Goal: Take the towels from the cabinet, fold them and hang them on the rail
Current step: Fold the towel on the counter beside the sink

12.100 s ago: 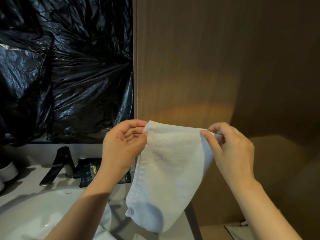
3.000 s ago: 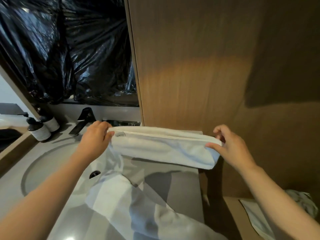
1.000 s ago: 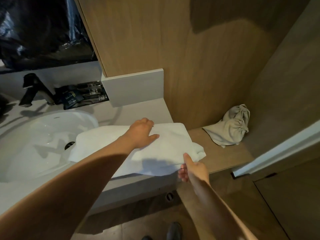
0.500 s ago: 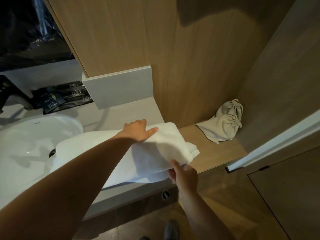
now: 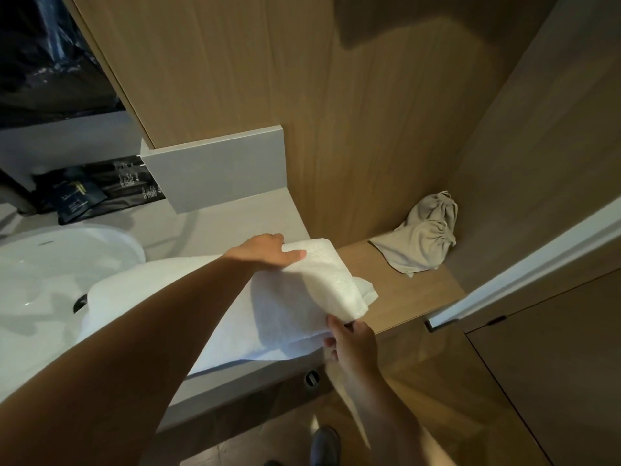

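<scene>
Count: one towel, two hands, one sink, one bag, one shoe, and a cluster of dark sachets too dim to number.

The towel is white, folded in layers, and lies along the grey worktop. Its left end laps over the sink rim. Its right end is raised and reaches past the worktop's right edge, above the lower wooden shelf. Its near edge sits at the worktop's front lip.

The left hand grips the towel's far right corner, thumb laid on top, fingers curled behind the fold and hidden. The right hand pinches the near right corner, thumb above and fingers clamped beneath.

Room: the wood wall stands just behind the left hand. The beige drawstring bag sits in the shelf's back corner, apart from the towel, with bare shelf showing between them. A white strip crosses at the right, near the shelf's outer corner. The shoe is on the floor below the right forearm.
</scene>
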The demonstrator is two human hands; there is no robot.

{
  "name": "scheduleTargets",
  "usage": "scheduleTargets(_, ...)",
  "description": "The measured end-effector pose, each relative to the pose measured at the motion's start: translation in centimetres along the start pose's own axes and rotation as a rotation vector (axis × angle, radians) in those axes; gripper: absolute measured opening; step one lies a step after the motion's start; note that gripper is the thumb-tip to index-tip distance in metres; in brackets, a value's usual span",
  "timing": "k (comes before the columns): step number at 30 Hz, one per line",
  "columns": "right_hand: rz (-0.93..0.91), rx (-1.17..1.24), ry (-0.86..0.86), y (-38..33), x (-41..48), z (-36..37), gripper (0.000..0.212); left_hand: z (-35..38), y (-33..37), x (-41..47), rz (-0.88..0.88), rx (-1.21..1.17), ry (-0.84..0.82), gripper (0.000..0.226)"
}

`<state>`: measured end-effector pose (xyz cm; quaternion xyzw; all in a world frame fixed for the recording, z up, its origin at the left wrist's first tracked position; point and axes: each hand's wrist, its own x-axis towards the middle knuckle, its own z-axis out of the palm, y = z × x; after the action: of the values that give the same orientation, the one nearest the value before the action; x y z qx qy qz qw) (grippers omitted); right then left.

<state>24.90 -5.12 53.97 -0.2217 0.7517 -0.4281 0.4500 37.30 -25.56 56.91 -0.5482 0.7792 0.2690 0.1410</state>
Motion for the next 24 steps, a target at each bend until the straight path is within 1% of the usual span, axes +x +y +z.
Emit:
scheduleTargets(3,-0.015,-0.008,0.0,0.1,-0.1,0.2,0.03,0.3,0.9,0.6,-0.025,-0.113,0.046,0.081)
scheduleTargets(7,-0.011,0.011,-0.021,0.2,-0.5,0.2,0.021,-0.6,1.1,1.3,-0.071,-0.245,0.035,0.076)
scheduleTargets(9,0.008,0.022,-0.04,0.1,-0.7,0.1,0.017,-1.1,1.1,1.4,-0.061,-0.279,0.057,0.066)
scheduleTargets(12,0.038,0.037,-0.064,-0.1,-0.8,-0.3,0.016,-2.2,1.4,0.9,-0.018,-0.39,0.075,0.038)
scheduleTargets(14,0.069,0.068,-0.075,-0.5,-1.0,-0.6,0.016,-3.5,1.8,-0.2,0.006,-0.445,0.089,0.035)
scheduleTargets(17,0.112,0.153,-0.095,-1.0,-1.7,-0.8,0.02,-5.8,2.4,-2.5,0.07,-0.45,0.11,0.032)
scheduleTargets(20,0.136,0.307,-0.108,-2.4,-2.4,-0.7,0.019,-8.0,2.5,-5.3,0.139,-0.446,0.135,0.027)
scheduleTargets(22,0.112,0.396,-0.122,-4.0,-2.9,-0.6,0.016,-9.6,2.4,-7.6,0.167,-0.43,0.176,0.027)
scheduleTargets(24,0.036,0.438,-0.15,-5.9,-3.7,-0.6,0.015,-11.5,2.4,-10.2,0.181,-0.358,0.264,0.026)
